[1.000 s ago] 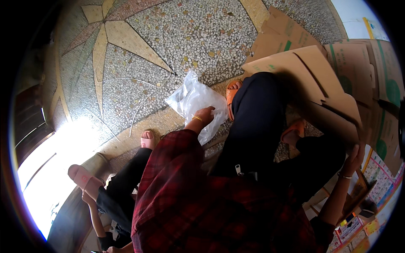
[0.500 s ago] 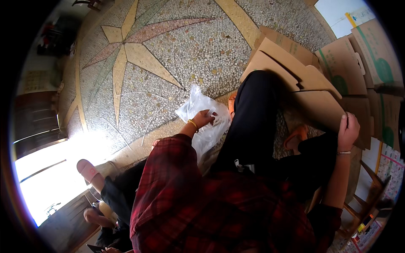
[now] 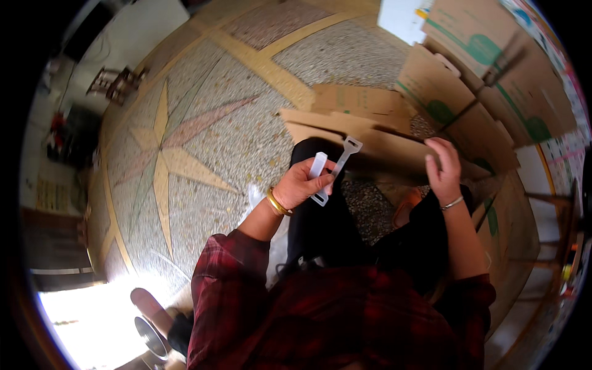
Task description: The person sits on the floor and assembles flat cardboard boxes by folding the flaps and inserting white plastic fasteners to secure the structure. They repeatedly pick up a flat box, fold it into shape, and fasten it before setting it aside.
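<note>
My left hand [image 3: 306, 184] is closed on white translucent plastic carton handles [image 3: 348, 151]: strips with slotted, widened ends that stick out past the fingers. It is above my left knee. My right hand [image 3: 444, 169] is at the right end of a brown cardboard box [image 3: 382, 148], its fingers apart and slightly bent. Whether the fingertips touch the cardboard, I cannot tell. The box rests against my legs, with flaps raised. Partly hidden behind my left forearm, a clear plastic bag [image 3: 279, 250] lies beside my left leg.
Several flattened brown cartons with green print [image 3: 431, 92] lean at the right. Another cardboard piece [image 3: 357, 98] lies beyond the box. A small dark wooden stool [image 3: 114, 85] stands far left on the patterned stone floor [image 3: 203, 117]. Another person's foot [image 3: 151, 308] shows lower left.
My left hand has come up from the plastic bag, now holding the plastic handles. My right hand has loosened from the box's edge. The view has turned to the right.
</note>
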Action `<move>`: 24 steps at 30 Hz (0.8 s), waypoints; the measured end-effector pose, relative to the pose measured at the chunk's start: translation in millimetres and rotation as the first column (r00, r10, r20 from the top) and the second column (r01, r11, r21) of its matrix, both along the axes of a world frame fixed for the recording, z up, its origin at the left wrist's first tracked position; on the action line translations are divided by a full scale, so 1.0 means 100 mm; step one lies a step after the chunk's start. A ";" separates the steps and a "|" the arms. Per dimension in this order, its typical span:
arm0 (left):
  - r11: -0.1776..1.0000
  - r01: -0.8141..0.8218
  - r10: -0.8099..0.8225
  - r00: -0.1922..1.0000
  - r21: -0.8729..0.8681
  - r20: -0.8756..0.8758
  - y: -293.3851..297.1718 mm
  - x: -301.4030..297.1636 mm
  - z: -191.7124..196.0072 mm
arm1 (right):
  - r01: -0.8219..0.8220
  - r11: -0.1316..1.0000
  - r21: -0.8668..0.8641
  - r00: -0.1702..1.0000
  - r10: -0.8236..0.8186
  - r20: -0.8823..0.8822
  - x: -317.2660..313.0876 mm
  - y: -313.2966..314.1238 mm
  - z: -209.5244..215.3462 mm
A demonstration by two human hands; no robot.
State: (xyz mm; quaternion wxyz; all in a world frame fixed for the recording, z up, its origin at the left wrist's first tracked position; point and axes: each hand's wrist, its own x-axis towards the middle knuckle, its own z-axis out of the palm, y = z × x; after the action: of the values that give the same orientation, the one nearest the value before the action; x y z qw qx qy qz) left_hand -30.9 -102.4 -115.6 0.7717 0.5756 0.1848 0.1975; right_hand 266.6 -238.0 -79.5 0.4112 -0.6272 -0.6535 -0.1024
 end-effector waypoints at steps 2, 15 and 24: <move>0.995 0.100 -0.100 0.994 0.010 0.051 -0.07 0.33 0.21 | -0.015 1.000 0.008 0.999 0.015 0.029 -0.01 -0.07 0.08; 0.981 0.177 -0.171 0.982 0.075 -0.082 -0.14 1.02 0.49 | 0.164 0.841 -0.515 0.982 -0.189 0.004 1.07 0.30 -0.02; 0.955 0.182 -0.175 0.983 0.234 -0.053 0.11 1.78 0.52 | -0.226 0.927 -0.299 0.877 0.060 -0.477 0.88 0.09 0.07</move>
State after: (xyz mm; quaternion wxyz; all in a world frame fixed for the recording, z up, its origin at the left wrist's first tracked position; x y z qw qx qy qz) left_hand 147.3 -90.9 -63.3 0.7090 0.6811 0.1193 0.1385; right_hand 354.9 -229.0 -72.0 0.4440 -0.6449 -0.5903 0.1964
